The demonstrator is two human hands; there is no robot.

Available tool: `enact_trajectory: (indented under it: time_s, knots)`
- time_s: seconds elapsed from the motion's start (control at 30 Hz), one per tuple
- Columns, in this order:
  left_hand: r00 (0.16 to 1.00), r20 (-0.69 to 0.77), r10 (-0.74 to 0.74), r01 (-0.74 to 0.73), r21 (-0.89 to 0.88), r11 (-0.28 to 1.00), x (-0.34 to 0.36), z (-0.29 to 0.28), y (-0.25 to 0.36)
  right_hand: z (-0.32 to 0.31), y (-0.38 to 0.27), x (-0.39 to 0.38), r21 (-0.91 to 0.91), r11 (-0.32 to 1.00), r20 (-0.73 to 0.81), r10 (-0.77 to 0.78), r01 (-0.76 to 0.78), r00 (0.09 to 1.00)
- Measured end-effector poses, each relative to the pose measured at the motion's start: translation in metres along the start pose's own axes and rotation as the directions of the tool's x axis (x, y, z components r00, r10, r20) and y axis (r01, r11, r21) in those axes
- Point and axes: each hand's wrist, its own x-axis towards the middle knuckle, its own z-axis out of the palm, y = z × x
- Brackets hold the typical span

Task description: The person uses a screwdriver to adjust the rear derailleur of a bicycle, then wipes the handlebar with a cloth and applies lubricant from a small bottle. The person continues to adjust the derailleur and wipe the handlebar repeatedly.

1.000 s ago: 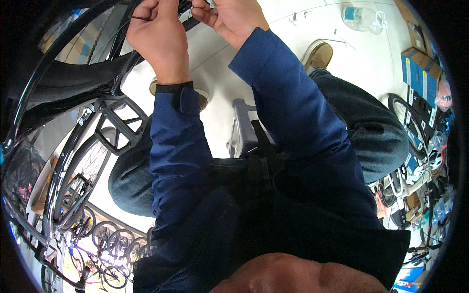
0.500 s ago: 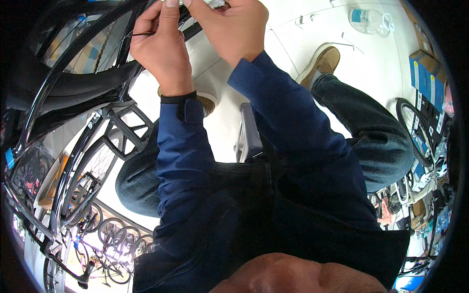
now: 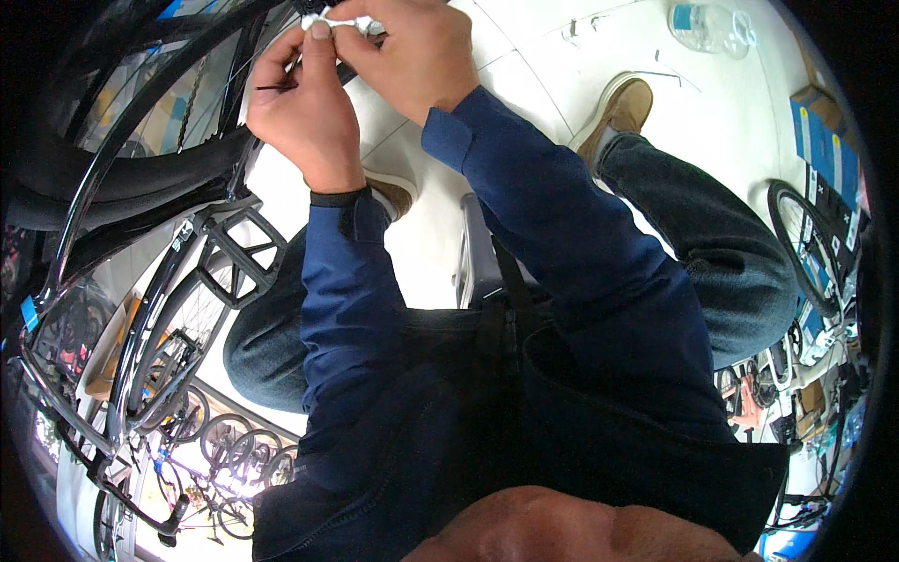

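At the top of the head view, my two hands meet beside a black bicycle. The thumb and fingers of my left hand are closed in a pinch at one end of a white, crumpled strip. My right hand is closed on the same strip, just to the right. Whether it is paper, cloth or plastic cannot be made out. A thin black piece, like a cable end, pokes out between my left fingers. Below my left hand is the bicycle's black pedal.
On the tiled floor, a clear plastic bottle lies at the far right, with a hex key beside my shoe. A grey stool-like thing stands between my legs. Boxes and a wheel line the right.
Both hands have come a little nearer to me, and my right hand has shifted left. More of the white strip shows between them now.
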Motion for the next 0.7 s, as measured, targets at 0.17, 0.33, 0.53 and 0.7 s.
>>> enact_trajectory:
  time_s: [0.17,0.33,0.53,0.7]
  knots:
    - [0.997,-0.02,-0.074,0.073,-0.034,0.997,-0.013,-0.008,-0.011,0.0,0.008,-0.012,0.012,0.996,0.031,0.083,-0.083,0.996]
    - [0.989,-0.038,-0.146,0.144,-0.046,0.989,-0.018,-0.017,-0.015,-0.003,0.012,-0.02,0.251,0.947,-0.048,0.217,-0.198,0.975]
    - [0.971,0.112,-0.213,0.216,-0.012,0.976,-0.037,-0.015,-0.015,0.001,0.017,-0.016,0.565,0.678,0.088,0.517,-0.47,0.851]
    - [0.963,0.153,-0.222,0.251,-0.204,0.946,-0.038,-0.013,-0.014,0.002,0.0,-0.005,0.44,0.841,-0.062,0.379,-0.315,0.923]
